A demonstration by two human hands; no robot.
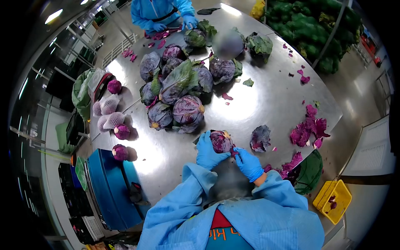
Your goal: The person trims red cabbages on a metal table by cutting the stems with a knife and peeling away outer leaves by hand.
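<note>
A red cabbage (pixel 221 141) with a pale cut stem sits at the near edge of the metal table, in front of my body. My left hand (pixel 209 152), in a blue glove, wraps around the cabbage's left and near side. On the lower right, my right hand (pixel 247 163), also gloved in blue, pinches a purple leaf (pixel 234 153) at the cabbage's edge. A loose, dark outer leaf (pixel 260 138) lies to the right of the cabbage. Beyond my hands is a heap of untrimmed red cabbages (pixel 188 109), some with green-purple outer leaves.
Torn purple leaves (pixel 309 130) lie at the table's right, above a green mesh bag (pixel 310 171). Trimmed cabbages (pixel 121 131) and white foam nets (pixel 109 106) stand left. A yellow basket (pixel 341 202) is on the floor. Opposite, a co-worker (pixel 160 14) handles leaves.
</note>
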